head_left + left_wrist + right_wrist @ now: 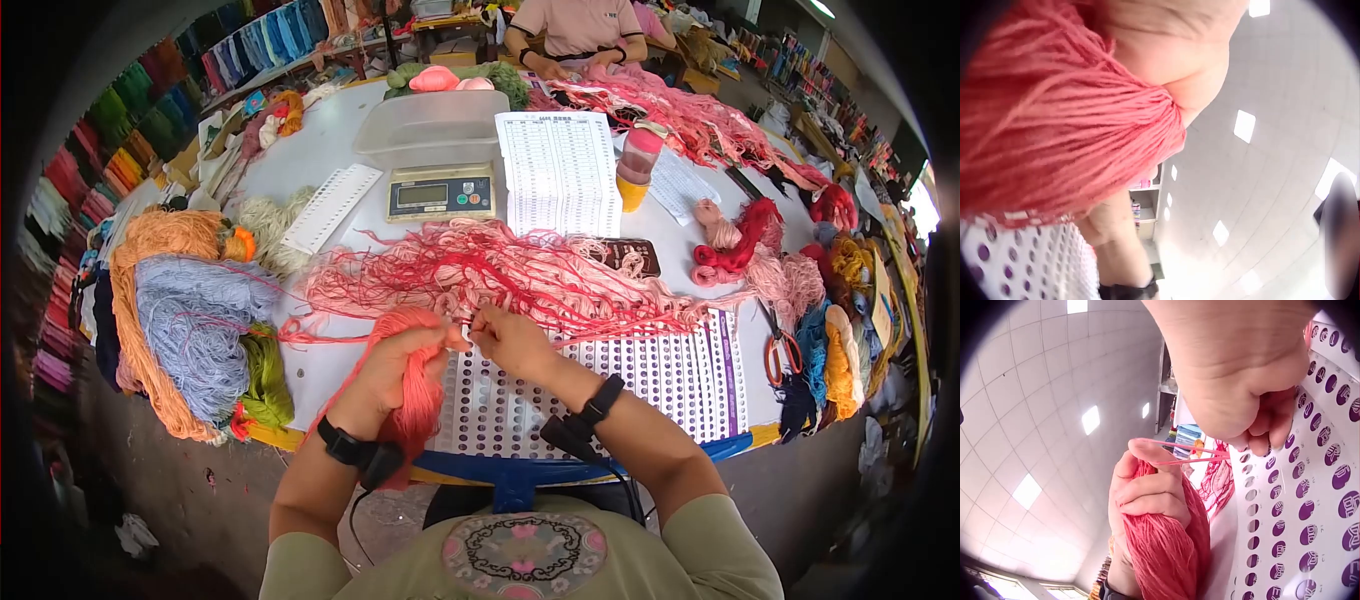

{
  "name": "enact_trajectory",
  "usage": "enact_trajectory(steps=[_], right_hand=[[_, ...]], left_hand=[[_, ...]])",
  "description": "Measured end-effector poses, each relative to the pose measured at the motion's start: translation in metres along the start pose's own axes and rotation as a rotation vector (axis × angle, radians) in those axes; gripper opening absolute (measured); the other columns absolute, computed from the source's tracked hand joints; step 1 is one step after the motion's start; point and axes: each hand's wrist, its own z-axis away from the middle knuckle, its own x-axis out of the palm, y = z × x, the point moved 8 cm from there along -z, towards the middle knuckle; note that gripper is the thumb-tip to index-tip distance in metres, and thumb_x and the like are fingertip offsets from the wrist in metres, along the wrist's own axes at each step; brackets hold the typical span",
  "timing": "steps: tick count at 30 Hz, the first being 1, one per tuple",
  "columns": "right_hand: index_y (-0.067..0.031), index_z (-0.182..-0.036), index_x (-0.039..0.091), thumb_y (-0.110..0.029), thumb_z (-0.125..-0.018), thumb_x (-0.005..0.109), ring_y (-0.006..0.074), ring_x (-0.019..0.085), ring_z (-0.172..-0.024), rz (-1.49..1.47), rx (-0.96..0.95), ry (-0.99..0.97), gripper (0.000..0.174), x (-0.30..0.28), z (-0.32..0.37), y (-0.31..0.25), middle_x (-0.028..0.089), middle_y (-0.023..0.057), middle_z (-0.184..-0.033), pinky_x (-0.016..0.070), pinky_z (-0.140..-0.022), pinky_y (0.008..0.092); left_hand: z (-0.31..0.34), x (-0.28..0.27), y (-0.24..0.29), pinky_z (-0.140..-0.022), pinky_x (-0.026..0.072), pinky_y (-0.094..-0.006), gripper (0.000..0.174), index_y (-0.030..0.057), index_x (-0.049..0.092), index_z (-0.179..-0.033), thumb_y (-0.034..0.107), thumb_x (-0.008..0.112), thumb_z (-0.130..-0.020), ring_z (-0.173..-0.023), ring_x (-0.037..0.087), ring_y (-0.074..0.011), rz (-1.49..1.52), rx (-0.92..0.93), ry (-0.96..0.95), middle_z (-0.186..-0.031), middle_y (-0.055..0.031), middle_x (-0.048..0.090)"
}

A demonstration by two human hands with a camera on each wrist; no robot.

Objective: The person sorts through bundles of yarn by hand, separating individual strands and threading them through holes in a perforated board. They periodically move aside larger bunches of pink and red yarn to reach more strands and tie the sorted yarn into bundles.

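Note:
A thick skein of coral-pink yarn (pixel 415 400) is gripped in my left hand (pixel 380 372), its fingers curled round the bundle. Below the palm the skein hangs in many strands, filling much of the left wrist view. In the right wrist view, thin pink strands (pixel 1194 461) stretch from the left thumb and forefinger toward my right hand (pixel 1241 381), whose curled fingers pinch their other end. Under both hands lie white cards with rows of purple-marked holes (pixel 600 400). Just beyond the fingertips, a long heap of pale pink and red yarn (pixel 480 270) covers the cards' far edge.
Behind the heap stand a digital scale (pixel 440 192), a clear plastic tub (pixel 430 125), a printed list (pixel 560 170) and a pink-lidded jar (pixel 637 165). Scissors (pixel 780 350) lie at right. Blue-grey yarn (pixel 200 310) is piled at left. Another person (pixel 580 40) works opposite.

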Motion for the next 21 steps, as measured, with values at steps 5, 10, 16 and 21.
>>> enact_trajectory(steps=[5, 10, 16, 21], right_hand=[[-0.0054, -0.111, 0.055, -0.027, -0.085, 0.069, 0.0167, 0.059, -0.064, -0.615, 0.167, -0.115, 0.037, 0.008, -0.008, 0.007, 0.065, 0.0076, -0.080, 0.0473, -0.062, 0.0330], [-0.0048, -0.105, 0.059, -0.031, -0.080, 0.074, 0.0138, 0.057, -0.067, -0.531, 0.085, -0.201, 0.039, 0.018, -0.014, 0.017, 0.063, 0.0064, -0.080, 0.0475, -0.064, 0.0310], [-0.0073, -0.092, 0.062, -0.021, -0.072, 0.075, 0.0223, 0.064, -0.078, -0.053, 0.011, -0.124, 0.027, 0.007, -0.011, 0.004, 0.065, 0.0082, -0.082, 0.0494, -0.069, 0.0344], [-0.0083, -0.090, 0.062, -0.020, -0.071, 0.074, 0.0242, 0.065, -0.081, -0.066, 0.057, -0.134, 0.025, 0.011, -0.010, 0.005, 0.066, 0.0074, -0.083, 0.0498, -0.072, 0.0349]], left_hand=[[-0.018, 0.004, -0.019, -0.068, 0.0458, -0.0222, 0.016, 0.0016, 0.063, -0.099, 0.012, 0.059, -0.087, -0.067, 0.054, -0.0092, -0.594, -0.018, 0.025, -0.101, -0.0091, 0.066], [-0.031, -0.022, -0.006, -0.067, 0.0466, -0.0229, 0.017, 0.0024, 0.063, -0.093, 0.019, 0.060, -0.089, -0.067, 0.056, -0.0081, -1.342, 0.607, 0.116, -0.078, -0.0042, 0.063], [0.059, -0.080, 0.086, -0.043, 0.0361, -0.0182, 0.011, 0.0091, 0.058, -0.079, 0.015, 0.056, -0.089, -0.045, 0.041, -0.0046, -0.033, 0.221, 0.443, -0.058, 0.0050, 0.046], [0.140, -0.170, 0.163, -0.059, 0.0440, -0.0265, 0.026, 0.0103, 0.057, -0.080, 0.031, 0.050, -0.095, -0.052, 0.045, -0.0078, -0.140, 0.566, 0.707, -0.063, 0.0025, 0.050]])
